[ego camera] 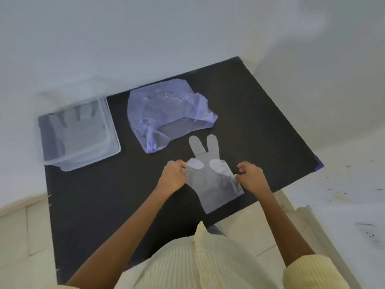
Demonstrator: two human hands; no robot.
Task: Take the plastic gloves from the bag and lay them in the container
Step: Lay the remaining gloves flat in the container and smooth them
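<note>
Thin clear plastic glove [212,180] is out of the bag and held flat just above the black rectangular desk [260,113], near its front edge. Left hand [174,176] is pinching the glove's left edge, right hand [251,176] is pinching the right edge, other fingers curled. Looks like they're pulling it taut so it goes down flat; two glove fingers stick out toward the back, the other two look folded down onto the palm. Crumpled translucent pale-purple plastic bag [166,113] sits mid-desk toward the back edge, mouth facing the person, so each pull is a short reach. Clear rectangular plastic container [112,130] sits at the desk's left edge, just beside the bag and apart from it; at least one flat glove already lies inside. My read: the carry left to the container is next. Film is limp, likely to fold or cling. No readable brand, label or text anywhere; a dark smudge near the bag's front corner is too blurred to read.
</note>
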